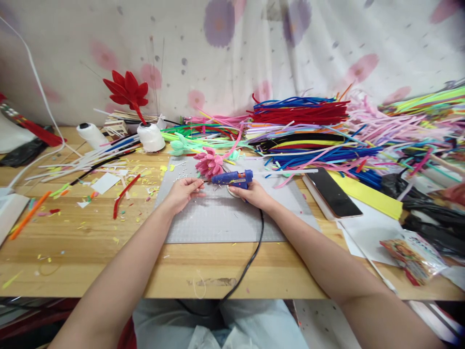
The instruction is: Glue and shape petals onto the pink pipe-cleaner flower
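Right hand (253,193) at frame centre, blue glue gun (240,180) in its grip; left hand (182,193) just leftward; pink fuzzy flower (209,164) just above.

From here I saw: blue glue gun (240,180) | pink flower (209,164) | grey, gridded mat (225,227) | red flower (128,89) | white curtain (178,24) patterned with pink and purple blooms (219,23)

- Craft workspace; home or small workshop, cannot tell which.
- Wooden table (290,281), yellow snippets (163,168) strewn across its left side.
- Grey cutting mat (210,224) at centre, blue glue gun (238,180) over it.
- Fuzzy stems (301,114) in many colours heaped along the back.
- Red fuzzy flower (128,91) standing in a white spool (150,138).
- Flower-patterned curtain (181,29) behind, homely; phone (334,192) and snack packet (412,257) at right.
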Action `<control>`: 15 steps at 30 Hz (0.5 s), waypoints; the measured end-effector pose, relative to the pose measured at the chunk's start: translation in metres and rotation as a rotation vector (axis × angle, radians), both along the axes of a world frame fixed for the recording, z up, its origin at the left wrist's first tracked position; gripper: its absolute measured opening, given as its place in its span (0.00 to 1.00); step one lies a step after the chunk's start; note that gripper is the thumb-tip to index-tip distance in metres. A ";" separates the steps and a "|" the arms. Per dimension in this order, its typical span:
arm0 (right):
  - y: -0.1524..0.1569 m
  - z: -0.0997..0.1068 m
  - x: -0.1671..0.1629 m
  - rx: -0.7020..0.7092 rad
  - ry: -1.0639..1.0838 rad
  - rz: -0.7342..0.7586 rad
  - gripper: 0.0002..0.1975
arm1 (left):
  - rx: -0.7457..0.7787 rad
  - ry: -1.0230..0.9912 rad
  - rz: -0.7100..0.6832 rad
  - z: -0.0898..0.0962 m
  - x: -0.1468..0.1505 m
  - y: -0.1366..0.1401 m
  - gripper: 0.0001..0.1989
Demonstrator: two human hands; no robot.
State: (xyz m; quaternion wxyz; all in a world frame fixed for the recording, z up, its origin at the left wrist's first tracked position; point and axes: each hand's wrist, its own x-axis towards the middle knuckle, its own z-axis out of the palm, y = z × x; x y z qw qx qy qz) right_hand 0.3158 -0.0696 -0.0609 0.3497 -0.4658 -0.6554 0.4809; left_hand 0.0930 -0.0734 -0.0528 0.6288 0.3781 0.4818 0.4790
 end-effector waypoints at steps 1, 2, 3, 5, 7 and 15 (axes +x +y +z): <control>0.000 0.000 0.000 0.001 0.001 0.002 0.18 | -0.002 0.000 0.000 0.000 0.000 0.000 0.12; 0.000 0.000 0.000 0.001 0.001 0.005 0.18 | -0.003 0.001 0.000 0.001 0.000 0.000 0.11; 0.000 0.000 0.000 0.000 0.000 0.008 0.18 | -0.005 0.001 -0.001 0.001 0.000 -0.001 0.11; 0.001 -0.002 0.000 0.004 -0.002 0.006 0.18 | -0.008 -0.001 -0.003 0.002 0.000 -0.001 0.10; 0.002 -0.003 0.000 0.013 0.004 -0.003 0.18 | -0.012 -0.003 0.001 0.003 0.001 -0.001 0.08; -0.001 0.000 0.002 -0.034 0.060 0.044 0.18 | -0.043 -0.058 0.048 0.001 -0.002 0.002 0.06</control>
